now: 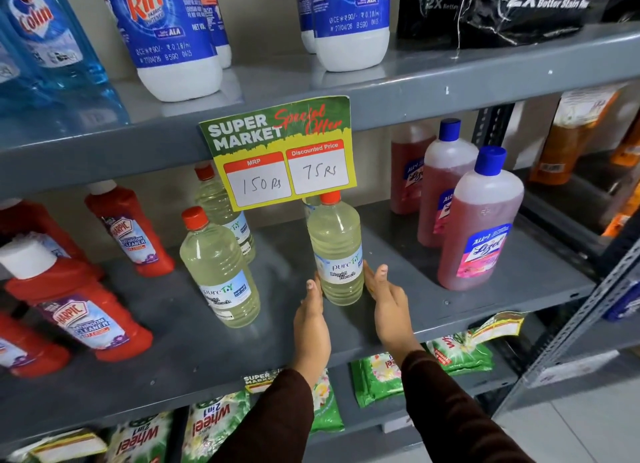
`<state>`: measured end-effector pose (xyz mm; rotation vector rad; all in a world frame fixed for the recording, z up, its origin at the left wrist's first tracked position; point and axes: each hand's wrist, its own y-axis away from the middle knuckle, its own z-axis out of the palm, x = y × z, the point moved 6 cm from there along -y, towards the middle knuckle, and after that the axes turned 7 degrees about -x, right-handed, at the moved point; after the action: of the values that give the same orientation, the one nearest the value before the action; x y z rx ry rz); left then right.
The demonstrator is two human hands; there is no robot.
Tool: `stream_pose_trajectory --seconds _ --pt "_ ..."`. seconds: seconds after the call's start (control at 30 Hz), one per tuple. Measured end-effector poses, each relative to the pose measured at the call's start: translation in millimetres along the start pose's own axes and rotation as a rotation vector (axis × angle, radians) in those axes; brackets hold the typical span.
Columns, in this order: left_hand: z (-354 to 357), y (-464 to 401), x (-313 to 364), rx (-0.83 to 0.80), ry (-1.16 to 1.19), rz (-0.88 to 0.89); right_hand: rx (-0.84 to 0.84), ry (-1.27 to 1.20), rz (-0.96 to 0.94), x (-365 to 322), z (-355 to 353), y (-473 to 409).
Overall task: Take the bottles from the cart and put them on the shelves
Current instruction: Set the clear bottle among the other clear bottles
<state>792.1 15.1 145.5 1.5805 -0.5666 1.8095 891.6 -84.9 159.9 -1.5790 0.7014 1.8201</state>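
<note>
A clear bleach bottle (335, 251) with a red cap and pale yellow liquid stands upright on the middle grey shelf (398, 255). My left hand (311, 319) and my right hand (388, 300) flank its lower part, palms facing it, fingers straight, fingertips at or just off its sides. Neither hand is wrapped around it. Two more of the same bleach bottles (218, 265) stand to the left, and another is partly hidden behind the price card. The cart is out of view.
A yellow price card (280, 154) hangs from the upper shelf edge above the bottle. Red Harpic bottles (79, 310) stand at left, pink Lizol bottles (481, 220) at right. Rin bottles (173, 37) fill the top shelf. Green detergent packs (381, 376) lie below.
</note>
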Motion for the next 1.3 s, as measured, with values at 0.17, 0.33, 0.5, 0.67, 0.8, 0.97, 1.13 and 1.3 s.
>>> stream_pose_trajectory --seconds 0.17,0.33,0.5,0.67,0.8,0.97,1.13,1.3 --pt "1 3 1 -0.001 -0.015 -0.008 0.035 -0.008 -0.023 -1 -1 2" --pt "-1 15 18 0.038 0.020 -0.066 0.165 -0.024 -0.084 -1 -12 5" --pt "-32 99 46 0.004 -0.062 0.005 0.291 -0.351 -0.012 -4 -25 17" --pt "-138 98 62 0.395 0.152 0.211 0.263 -0.377 -0.071 -8 35 60" --pt "-185 67 48 0.321 0.200 0.170 -0.161 -0.116 0.013 6 144 60" --pt "-183 42 32 0.117 -0.001 0.004 -0.279 -0.054 0.071 14 191 52" --pt "-187 40 27 0.108 0.074 -0.009 -0.304 -0.010 0.082 14 193 54" --pt "-179 61 37 0.123 0.121 -0.039 -0.338 0.041 0.127 16 188 54"
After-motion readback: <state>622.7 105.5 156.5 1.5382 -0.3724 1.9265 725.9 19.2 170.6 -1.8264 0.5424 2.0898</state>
